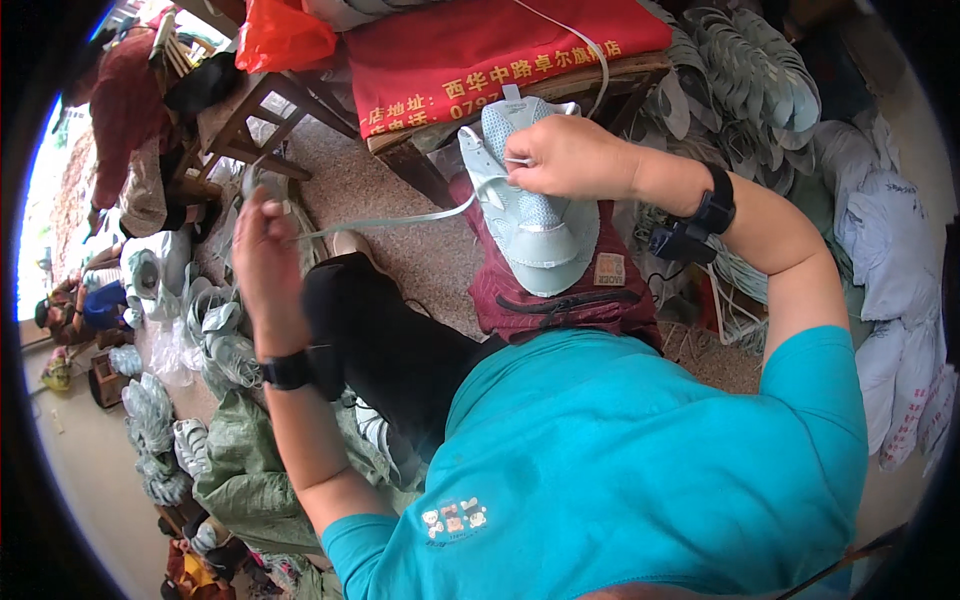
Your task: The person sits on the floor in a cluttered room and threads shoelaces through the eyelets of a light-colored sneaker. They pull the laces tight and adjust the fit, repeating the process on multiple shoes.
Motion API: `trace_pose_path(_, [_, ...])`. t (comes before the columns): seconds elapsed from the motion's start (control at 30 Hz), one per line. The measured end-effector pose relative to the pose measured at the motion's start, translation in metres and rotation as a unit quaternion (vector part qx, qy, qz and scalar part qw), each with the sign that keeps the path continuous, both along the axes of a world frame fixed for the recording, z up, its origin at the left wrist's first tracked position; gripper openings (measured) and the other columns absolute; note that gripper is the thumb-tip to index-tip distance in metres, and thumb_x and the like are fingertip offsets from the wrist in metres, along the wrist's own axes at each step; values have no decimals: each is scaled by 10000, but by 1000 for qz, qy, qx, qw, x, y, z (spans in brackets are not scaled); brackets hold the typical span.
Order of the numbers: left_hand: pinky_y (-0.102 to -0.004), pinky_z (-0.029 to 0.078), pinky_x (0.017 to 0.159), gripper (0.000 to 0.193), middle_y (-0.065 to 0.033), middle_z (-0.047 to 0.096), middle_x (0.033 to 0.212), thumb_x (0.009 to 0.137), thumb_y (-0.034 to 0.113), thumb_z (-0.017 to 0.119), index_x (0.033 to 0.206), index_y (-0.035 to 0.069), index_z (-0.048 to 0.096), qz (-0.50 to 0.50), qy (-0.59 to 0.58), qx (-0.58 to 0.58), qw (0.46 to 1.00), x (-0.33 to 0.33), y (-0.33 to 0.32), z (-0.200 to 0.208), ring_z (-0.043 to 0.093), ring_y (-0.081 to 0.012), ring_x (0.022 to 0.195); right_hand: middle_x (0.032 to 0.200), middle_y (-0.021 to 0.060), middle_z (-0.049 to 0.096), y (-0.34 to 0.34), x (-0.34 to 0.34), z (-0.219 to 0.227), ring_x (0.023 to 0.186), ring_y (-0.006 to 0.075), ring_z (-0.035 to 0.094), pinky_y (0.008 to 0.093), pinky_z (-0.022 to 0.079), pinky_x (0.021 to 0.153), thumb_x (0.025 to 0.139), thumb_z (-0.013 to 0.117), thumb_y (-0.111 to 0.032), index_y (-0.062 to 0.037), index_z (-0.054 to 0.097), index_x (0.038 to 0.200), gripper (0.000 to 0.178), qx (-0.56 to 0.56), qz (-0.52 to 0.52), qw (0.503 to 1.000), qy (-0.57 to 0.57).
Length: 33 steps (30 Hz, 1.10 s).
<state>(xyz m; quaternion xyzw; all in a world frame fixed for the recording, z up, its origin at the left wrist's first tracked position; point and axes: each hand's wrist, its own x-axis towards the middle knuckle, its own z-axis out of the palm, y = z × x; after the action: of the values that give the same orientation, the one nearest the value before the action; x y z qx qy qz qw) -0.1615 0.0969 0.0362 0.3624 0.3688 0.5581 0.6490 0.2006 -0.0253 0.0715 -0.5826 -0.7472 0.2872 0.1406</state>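
Observation:
A pale grey-green sneaker upper point(545, 250) rests on the maroon cloth over my lap, its toe toward me and its tongue pointing away. From its left side a flat, pale shoelace point(400, 219) stretches out to my left hand point(268, 250), which is raised to the left with its fingers closed around the lace, somewhat blurred. Over the eyelets, my right hand point(565, 160) pinches a short, light piece of lace between thumb and forefinger. The curled fingers hide part of the lacing.
A wooden bench point(400, 155) draped with a red printed cloth point(430, 60) stands just beyond the shoe. Piles of shoe parts point(750, 70) and white sacks point(885, 260) lie at the right. A green sack point(250, 470) sits at the left, with other people farther off.

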Motion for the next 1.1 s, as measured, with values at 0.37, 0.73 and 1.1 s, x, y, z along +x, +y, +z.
trace_pose_path(0.37, [-210, 394, 567, 214, -51, 654, 976, 973, 90, 545, 1162, 38, 632, 194, 272, 40, 942, -161, 4, -51, 463, -51, 621, 786, 169, 662, 8, -5, -15, 738, 269, 654, 376, 492, 692, 881, 577, -243, -4, 663, 883, 254, 47, -35, 997, 44])
trace_pose_path(0.73, [-187, 342, 482, 184, 57, 565, 691, 958, 179, 622, 961, 2, 671, -195, 251, 18, 948, 139, -92, -24, 450, -12, 557, 868, 114, 720, 25, -4, -17, 820, 234, 686, 343, 520, 765, 783, 624, -171, -67, 738, 967, 240, 16, 6, 999, 44])
trace_pose_path(1.1, [-194, 350, 529, 171, 67, 573, 746, 946, 162, 620, 902, 2, 659, -247, 296, 76, 920, 153, -94, -43, 465, -13, 630, 897, 110, 719, 24, -2, -16, 863, 258, 690, 370, 527, 789, 723, 633, -187, -140, 757, 928, 244, -9, -10, 998, 64])
